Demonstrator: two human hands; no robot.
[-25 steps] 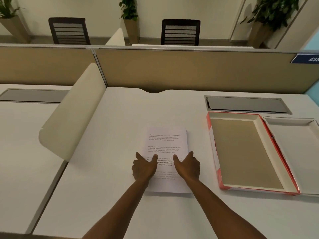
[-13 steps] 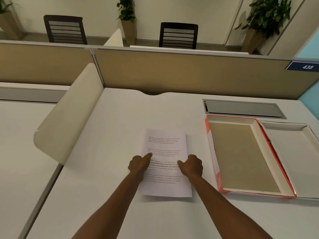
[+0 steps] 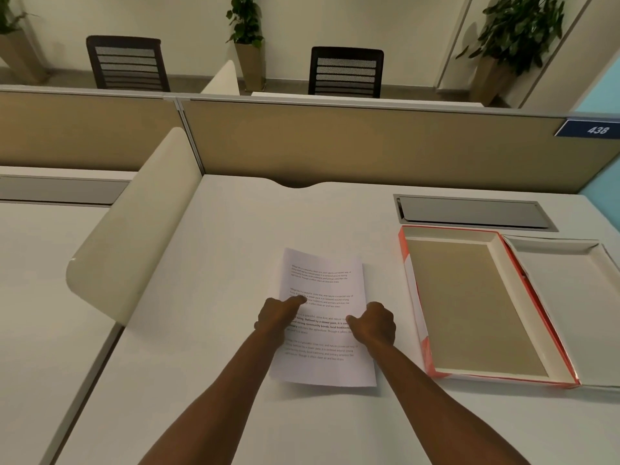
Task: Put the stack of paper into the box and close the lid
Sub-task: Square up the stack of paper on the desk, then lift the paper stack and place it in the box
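Both hands, flat a second ago, now grip the stack of paper [image 3: 322, 317]: left hand [image 3: 275, 317] and right hand [image 3: 375, 325] pinch opposite edges, near the desk's [image 3: 235, 229] front edge.

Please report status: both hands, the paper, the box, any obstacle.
Left hand and right hand grip the paper stack by its side edges, near edge lifting. Box open beside it, lid flipped right. Path looks clear.

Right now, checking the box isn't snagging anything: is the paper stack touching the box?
Apart. The head view shows a strip of bare desk between the paper stack and the box along its whole right edge.
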